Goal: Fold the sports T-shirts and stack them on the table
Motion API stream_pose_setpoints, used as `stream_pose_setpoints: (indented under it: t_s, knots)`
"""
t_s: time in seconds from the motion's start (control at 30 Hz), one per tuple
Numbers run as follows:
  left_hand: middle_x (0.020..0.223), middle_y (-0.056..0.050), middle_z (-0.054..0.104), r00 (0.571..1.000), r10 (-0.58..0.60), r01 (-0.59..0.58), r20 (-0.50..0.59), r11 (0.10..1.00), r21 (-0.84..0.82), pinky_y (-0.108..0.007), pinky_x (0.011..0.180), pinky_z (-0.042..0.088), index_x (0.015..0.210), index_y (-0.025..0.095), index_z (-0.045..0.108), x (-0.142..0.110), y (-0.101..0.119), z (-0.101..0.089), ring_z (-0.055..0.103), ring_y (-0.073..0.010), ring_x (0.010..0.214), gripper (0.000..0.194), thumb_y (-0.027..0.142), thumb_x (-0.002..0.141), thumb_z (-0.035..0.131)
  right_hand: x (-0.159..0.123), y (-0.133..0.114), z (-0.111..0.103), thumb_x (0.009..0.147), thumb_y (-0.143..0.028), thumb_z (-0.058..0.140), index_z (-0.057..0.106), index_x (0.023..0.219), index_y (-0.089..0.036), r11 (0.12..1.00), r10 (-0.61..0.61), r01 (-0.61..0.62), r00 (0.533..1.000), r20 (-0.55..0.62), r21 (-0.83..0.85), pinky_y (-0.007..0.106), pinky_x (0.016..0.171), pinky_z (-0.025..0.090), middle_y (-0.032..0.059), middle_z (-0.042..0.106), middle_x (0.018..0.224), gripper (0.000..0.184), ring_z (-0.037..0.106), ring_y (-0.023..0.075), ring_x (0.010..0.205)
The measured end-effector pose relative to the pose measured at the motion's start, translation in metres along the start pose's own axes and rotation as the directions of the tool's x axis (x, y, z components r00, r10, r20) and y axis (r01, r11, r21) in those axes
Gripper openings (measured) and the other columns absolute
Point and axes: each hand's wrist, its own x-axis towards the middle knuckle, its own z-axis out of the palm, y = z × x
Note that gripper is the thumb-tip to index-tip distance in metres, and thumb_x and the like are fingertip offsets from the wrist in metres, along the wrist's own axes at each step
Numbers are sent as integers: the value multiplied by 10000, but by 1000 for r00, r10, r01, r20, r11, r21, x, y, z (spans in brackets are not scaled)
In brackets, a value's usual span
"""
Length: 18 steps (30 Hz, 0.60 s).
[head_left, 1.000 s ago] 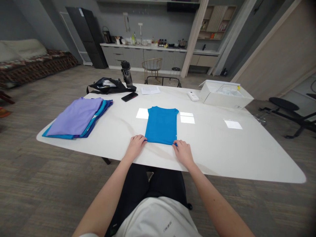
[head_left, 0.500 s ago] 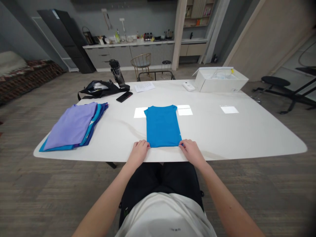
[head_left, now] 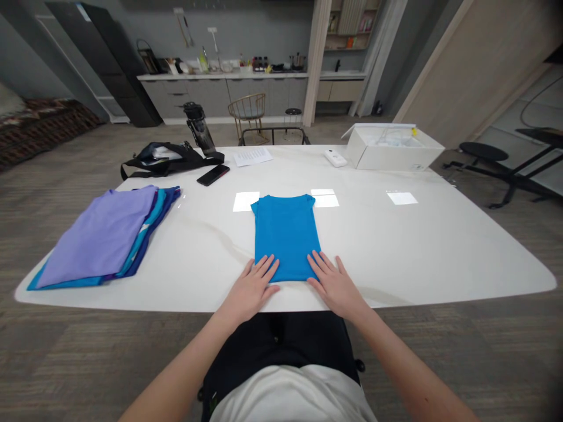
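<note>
A blue T-shirt (head_left: 285,231), folded into a neat rectangle with its neckline away from me, lies flat on the white table (head_left: 396,252). My left hand (head_left: 253,287) rests with fingers spread on its near left corner. On the near right corner lies my right hand (head_left: 334,284), its fingers also stretched out and apart. Neither hand grips the cloth. Off to the left is a stack of folded clothes, with a lavender shirt (head_left: 99,234) on top and blue and teal pieces showing beneath.
Along the far edge are a black bag (head_left: 162,158), a dark bottle (head_left: 200,129), a phone (head_left: 213,174), a printed sheet (head_left: 253,156), a small white device (head_left: 335,158) and an open white box (head_left: 396,149). A chair (head_left: 248,108) stands beyond the table.
Both hands have let go of the shirt's near corners, where they pinched the hem, and now lie flat on it with fingers spread. The view has shifted slightly.
</note>
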Motion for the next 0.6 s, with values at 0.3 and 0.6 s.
stream_pose_setpoints:
  t_s: [0.3, 0.6]
  knots:
    - [1681, -148, 317, 970, -203, 198, -137, 979, -45, -462, 1278, 262, 1598, 128, 365, 129, -48, -4, 302, -266, 1560, 568, 371, 1093, 274, 139, 5, -27, 1090, -516, 130, 264, 1660, -193, 993, 111, -107, 990, -92, 51, 557, 1274, 106, 62, 158, 1731, 669, 86, 253, 1604]
    - [1725, -107, 203, 892, -450, 451, 50, 893, -11, -631, 1258, 149, 1633, 239, 304, 197, -105, 4, 177, -335, 1593, 671, 577, 1060, 215, 237, 53, -9, 1049, -629, 100, 164, 1677, -213, 901, 432, -435, 897, 91, 9, 720, 1208, 29, 78, 83, 1744, 756, 63, 310, 1593]
